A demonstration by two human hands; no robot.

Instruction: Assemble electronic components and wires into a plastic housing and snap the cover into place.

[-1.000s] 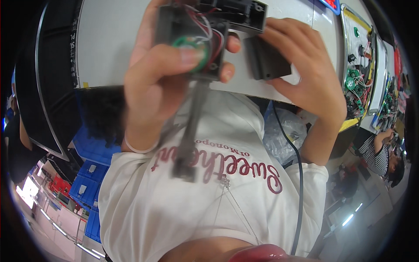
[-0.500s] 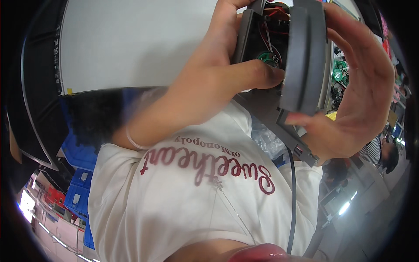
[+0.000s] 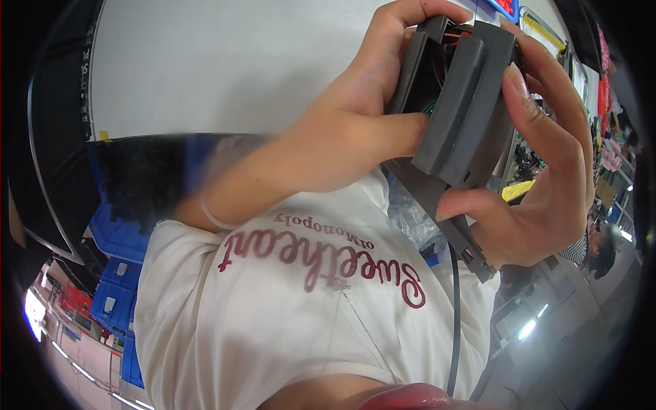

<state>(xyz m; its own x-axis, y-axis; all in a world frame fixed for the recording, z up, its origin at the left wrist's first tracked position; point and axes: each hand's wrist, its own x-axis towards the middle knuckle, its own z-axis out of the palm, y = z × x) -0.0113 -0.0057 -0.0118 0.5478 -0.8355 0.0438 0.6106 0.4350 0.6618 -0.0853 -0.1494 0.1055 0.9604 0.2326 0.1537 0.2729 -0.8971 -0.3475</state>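
Observation:
Both my hands hold a dark grey plastic housing (image 3: 471, 116) up in front of my chest, at the upper right. It is made of two parts, with a gap between them on the left side. Through the gap show thin wires and a bit of a green part (image 3: 429, 108). My left hand (image 3: 362, 109) grips the left part, its thumb at the gap and its fingers over the top. My right hand (image 3: 547, 150) wraps the right side, fingertips on the cover and thumb on the narrow lower end of the housing (image 3: 465, 246).
A pale work surface (image 3: 219, 68) spreads behind my left arm. Blue bins (image 3: 113, 294) stand at the lower left. Clear plastic bags (image 3: 413, 219) lie below the housing. A black cable (image 3: 456, 328) runs down my right side. Another person (image 3: 601, 249) is at the far right.
The cover has tilted and come closer to the left part, so the gap is narrower and less wiring shows. My right fingers have shifted onto the cover's face.

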